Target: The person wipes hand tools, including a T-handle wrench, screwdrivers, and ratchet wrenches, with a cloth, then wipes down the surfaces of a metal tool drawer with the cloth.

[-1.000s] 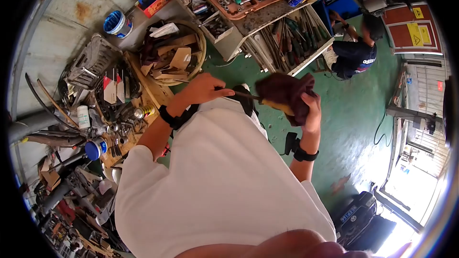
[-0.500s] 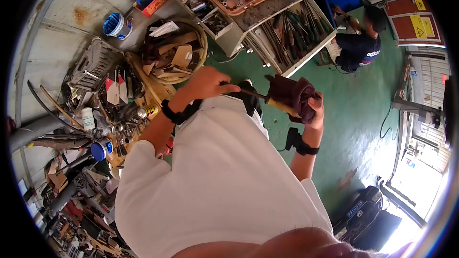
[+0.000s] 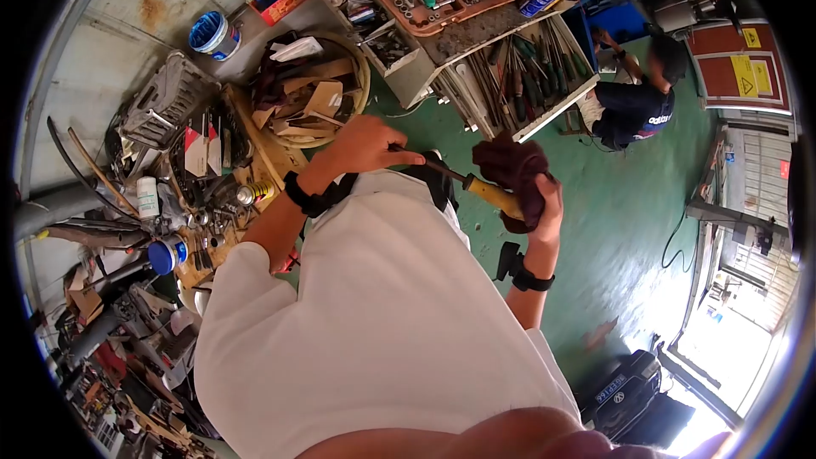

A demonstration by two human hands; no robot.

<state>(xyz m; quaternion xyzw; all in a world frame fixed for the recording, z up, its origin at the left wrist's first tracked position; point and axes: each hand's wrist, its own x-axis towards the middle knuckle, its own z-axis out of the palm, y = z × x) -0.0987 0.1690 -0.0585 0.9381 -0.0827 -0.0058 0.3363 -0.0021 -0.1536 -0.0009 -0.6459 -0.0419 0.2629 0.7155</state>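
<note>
My left hand (image 3: 374, 146) pinches the dark shaft end of a tool with a yellow handle (image 3: 495, 197), which looks like a screwdriver. The tool lies roughly level in front of my waist, its handle toward the right. A dark maroon cloth (image 3: 514, 172) is bunched against the handle, and my right hand (image 3: 548, 202) is closed on this cloth from the right side. Part of the yellow handle shows below the cloth; its far end is covered.
Ahead stands a tool cabinet with an open drawer of screwdrivers (image 3: 520, 76) and an orange tool tray (image 3: 408, 13) on top. A round bin of cardboard scraps (image 3: 364, 89) is at left. A person (image 3: 633, 110) crouches at the upper right.
The cloth has shifted along the handle, and more of the yellow handle shows now than a second ago. My left hand has stayed on the shaft.
</note>
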